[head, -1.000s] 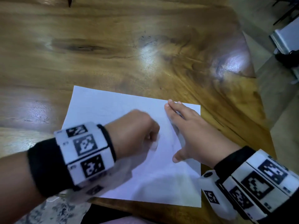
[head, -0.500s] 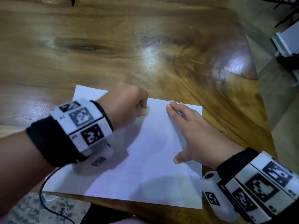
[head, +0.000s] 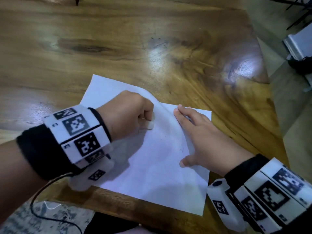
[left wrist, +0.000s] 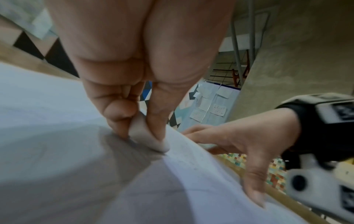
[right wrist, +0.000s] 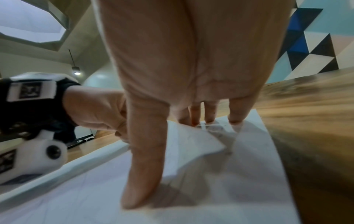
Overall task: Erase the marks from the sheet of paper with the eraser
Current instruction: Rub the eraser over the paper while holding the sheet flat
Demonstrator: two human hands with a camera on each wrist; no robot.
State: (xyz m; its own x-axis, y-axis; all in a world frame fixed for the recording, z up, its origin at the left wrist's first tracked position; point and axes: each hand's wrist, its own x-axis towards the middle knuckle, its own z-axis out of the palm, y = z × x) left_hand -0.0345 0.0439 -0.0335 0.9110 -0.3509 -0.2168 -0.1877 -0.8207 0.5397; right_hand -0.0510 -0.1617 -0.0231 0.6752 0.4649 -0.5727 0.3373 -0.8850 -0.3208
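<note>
My left hand (head: 128,114) pinching the eraser (head: 150,124) between thumb and curled fingers, pressing it onto the paper (head: 157,174) lying on the table (head: 118,53), my right hand (head: 202,137) pressing flat, fingers straight and thumb spread, the sheet buckling between them.

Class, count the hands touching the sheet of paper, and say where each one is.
2. The left hand presses the eraser near the middle of the sheet of paper; the right hand lies flat along its right side.

Left hand (head: 125,114) pinching eraser (head: 150,124) on buckled paper (head: 152,166), right hand (head: 202,137) flat on it, wooden table (head: 118,48)
</note>
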